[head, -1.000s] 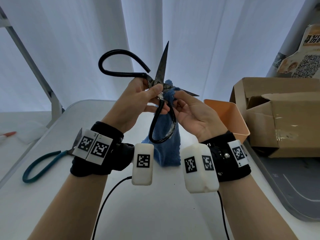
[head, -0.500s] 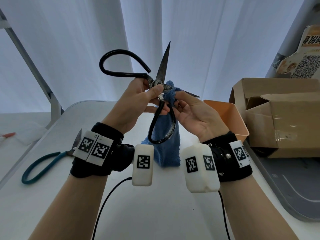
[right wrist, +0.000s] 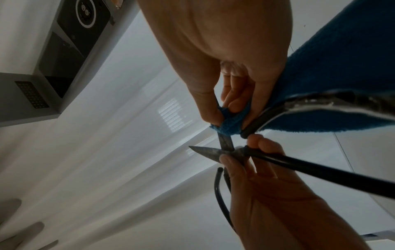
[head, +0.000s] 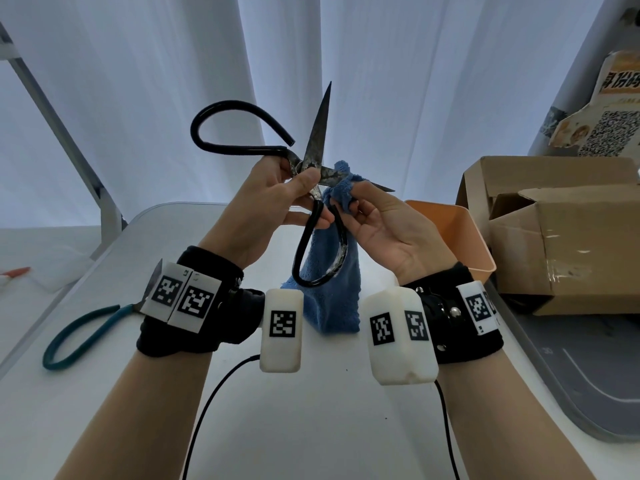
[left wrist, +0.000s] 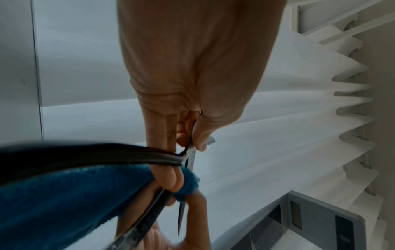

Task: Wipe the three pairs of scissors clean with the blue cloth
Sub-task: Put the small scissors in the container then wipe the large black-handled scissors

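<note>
Above the white table (head: 311, 427), head view: black scissors (head: 313, 157) held up in the air, spread wide. One blade points straight up, the other runs level to the right, tip poking out past the blue cloth (head: 341, 187). One handle loop sticks out up-left, the other hangs down toward the person. Left hand (head: 266, 202) pinches the scissors at the pivot, thumb on the front. Right hand (head: 384, 226) pinches the cloth around the level blade; the rest of the cloth hangs down to the table. Teal scissors (head: 83, 332) lie flat on the table at left, partly hidden by the wrist band, blades pointing away up-right. Orange bin (head: 460, 237) at right, inside not visible. Cardboard box (head: 554, 244) beside it lies open, contents can't tell.

Left wrist view: left hand (left wrist: 192, 76) fingers clamped on the scissors (left wrist: 190, 152) at the joint, black handle (left wrist: 85, 152) sweeping left, cloth (left wrist: 64, 199) below it.

Right wrist view: right hand (right wrist: 224, 50) thumb and fingers squeeze the cloth (right wrist: 230, 125) onto one blade; the other blade (right wrist: 205, 150) points left. Left hand (right wrist: 256, 177) grips below the crossing.
</note>
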Demonstrator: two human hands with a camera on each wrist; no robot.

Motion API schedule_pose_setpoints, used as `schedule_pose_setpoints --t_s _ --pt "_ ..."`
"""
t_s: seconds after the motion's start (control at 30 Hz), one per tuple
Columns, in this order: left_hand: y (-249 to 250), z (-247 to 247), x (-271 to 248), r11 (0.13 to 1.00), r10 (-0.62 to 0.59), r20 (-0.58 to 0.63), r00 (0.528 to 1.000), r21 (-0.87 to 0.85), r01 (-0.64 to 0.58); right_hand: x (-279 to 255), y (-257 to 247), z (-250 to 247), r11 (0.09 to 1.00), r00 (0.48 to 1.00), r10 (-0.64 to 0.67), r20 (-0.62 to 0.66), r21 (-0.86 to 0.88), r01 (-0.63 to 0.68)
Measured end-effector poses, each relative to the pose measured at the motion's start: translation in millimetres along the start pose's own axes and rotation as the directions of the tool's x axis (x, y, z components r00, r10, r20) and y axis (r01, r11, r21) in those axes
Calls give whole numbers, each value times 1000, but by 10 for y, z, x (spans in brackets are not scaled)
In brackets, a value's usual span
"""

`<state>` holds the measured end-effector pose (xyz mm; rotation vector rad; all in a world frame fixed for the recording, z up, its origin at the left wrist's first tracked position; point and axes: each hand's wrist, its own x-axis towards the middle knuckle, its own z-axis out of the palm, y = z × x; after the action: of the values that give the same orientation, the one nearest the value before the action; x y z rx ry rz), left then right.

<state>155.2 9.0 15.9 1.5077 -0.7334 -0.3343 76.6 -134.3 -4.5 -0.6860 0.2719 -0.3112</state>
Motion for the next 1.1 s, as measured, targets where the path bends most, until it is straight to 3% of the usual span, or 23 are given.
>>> schedule_pose_setpoints --t_s 1.1 --pt "18 -97 8 1000 -13 0 1000 9 13 15 7 0 999 1000 -28 5 31 28"
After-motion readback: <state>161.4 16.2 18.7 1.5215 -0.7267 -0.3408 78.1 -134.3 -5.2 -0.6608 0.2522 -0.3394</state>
